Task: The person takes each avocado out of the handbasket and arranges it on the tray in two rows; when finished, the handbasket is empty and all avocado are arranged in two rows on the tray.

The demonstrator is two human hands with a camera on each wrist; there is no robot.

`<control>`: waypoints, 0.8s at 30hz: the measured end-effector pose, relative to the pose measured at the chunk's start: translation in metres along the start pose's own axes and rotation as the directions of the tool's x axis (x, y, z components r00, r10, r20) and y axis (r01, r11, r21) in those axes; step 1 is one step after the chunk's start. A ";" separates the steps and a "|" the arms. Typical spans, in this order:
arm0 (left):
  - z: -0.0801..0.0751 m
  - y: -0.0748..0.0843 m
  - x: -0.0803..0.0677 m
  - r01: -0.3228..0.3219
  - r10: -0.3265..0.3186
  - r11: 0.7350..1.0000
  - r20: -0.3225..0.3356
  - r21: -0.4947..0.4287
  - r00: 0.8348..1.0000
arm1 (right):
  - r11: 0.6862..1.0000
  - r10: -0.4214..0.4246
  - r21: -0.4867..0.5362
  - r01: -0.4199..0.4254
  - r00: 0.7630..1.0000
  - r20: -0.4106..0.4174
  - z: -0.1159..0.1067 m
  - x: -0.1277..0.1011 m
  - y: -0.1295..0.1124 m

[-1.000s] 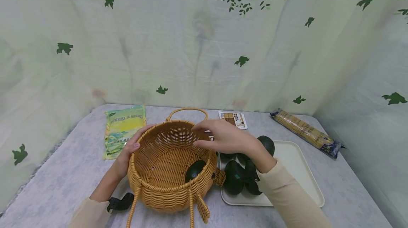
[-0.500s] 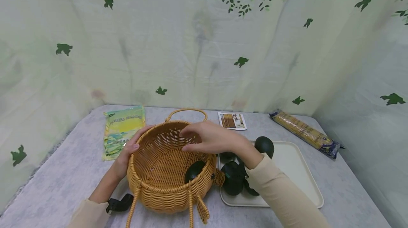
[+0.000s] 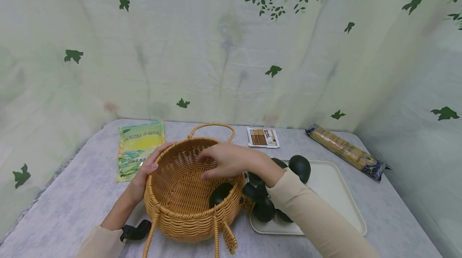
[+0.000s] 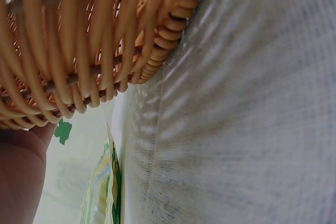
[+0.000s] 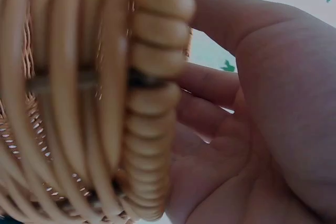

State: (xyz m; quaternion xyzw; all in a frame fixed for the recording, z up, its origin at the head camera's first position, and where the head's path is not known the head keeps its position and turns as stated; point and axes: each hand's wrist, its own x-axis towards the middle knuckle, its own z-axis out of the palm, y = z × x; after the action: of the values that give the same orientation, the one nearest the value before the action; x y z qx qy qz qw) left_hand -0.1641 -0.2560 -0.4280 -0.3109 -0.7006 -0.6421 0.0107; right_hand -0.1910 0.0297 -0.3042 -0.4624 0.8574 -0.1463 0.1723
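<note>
My left hand [image 3: 144, 173] holds the left side of a round wicker basket [image 3: 195, 226], thumb at the rim. Inside, against the basket's right wall, lies a dark green avocado [image 3: 220, 195]. Over the right part of the opening, my right hand [image 3: 227, 161] reaches in from the side with thumb and fingers apart and nothing visible between them. The right wrist view has that hand [image 5: 231, 145] just beyond the thick braided rim [image 5: 152, 124]. Several more avocados [image 3: 299, 167] lie on a white tray [image 3: 335, 202], partly hidden by the right forearm.
A green and yellow packet [image 3: 140, 149] lies behind the left hand. Toward the back are a small brown and white packet [image 3: 262, 137] and, farther right, a long pack of noodles [image 3: 344, 149]. The basket's handle [image 3: 213, 124] stands up at its far side.
My right hand has moved left and slightly down, from above the basket's right rim to farther over its opening. The left hand and the basket stay in place.
</note>
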 end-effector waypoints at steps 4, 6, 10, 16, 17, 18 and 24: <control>0.001 0.001 0.000 -0.001 0.001 1.000 -0.013 0.001 1.000 | 1.000 0.014 -0.007 -0.014 0.999 0.041 -0.001 0.003 -0.001; 0.001 0.001 0.000 -0.005 0.005 1.000 -0.009 -0.002 1.000 | 1.000 0.025 -0.011 -0.025 0.998 0.064 0.000 0.006 -0.002; 0.000 0.000 0.000 -0.007 0.007 1.000 0.004 -0.001 1.000 | 0.999 0.046 -0.006 -0.045 0.991 0.126 0.001 0.010 -0.005; 0.000 -0.001 0.000 -0.009 0.009 1.000 0.003 0.004 1.000 | 0.998 0.061 0.003 -0.063 0.981 0.183 0.002 0.015 -0.006; -0.001 -0.001 0.000 -0.011 0.011 1.000 0.007 0.004 1.000 | 0.998 0.061 0.001 -0.062 0.981 0.187 0.002 0.015 -0.005; -0.001 -0.001 0.000 -0.013 0.013 1.000 0.012 0.002 1.000 | 0.998 0.059 0.001 -0.060 0.980 0.191 0.002 0.016 -0.005; 0.000 0.001 0.000 -0.018 0.018 1.000 0.014 0.001 1.000 | 0.996 0.085 -0.056 -0.073 0.965 0.248 0.003 0.018 -0.008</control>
State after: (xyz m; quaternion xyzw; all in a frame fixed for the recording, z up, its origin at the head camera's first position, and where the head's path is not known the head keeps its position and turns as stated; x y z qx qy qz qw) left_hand -0.1642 -0.2561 -0.4268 -0.3214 -0.6982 -0.6396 0.0117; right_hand -0.1927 0.0102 -0.3064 -0.4466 0.8496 -0.0601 0.2741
